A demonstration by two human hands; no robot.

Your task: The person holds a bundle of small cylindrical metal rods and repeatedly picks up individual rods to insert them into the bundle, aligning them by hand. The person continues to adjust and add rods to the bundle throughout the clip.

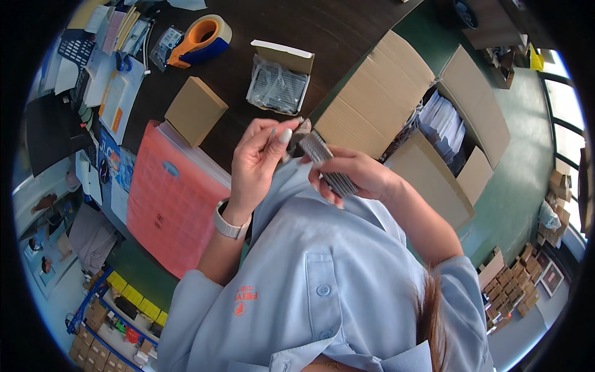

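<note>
The right grip (347, 170) holds a grey stack (317, 149); whether the left grip (257, 155), just beside it, holds something, I cannot tell. The stack seems light, stiff, best held by 2 long edges.

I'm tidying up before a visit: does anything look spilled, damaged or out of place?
Nothing looks plainly spilled or damaged. Only the papers at the far left of the dark desk stand out, crowded together untidily at mixed angles.

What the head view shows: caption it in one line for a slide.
Right hand gripping a ribbed grey stack, left hand close beside it, near an open cardboard box.
</note>
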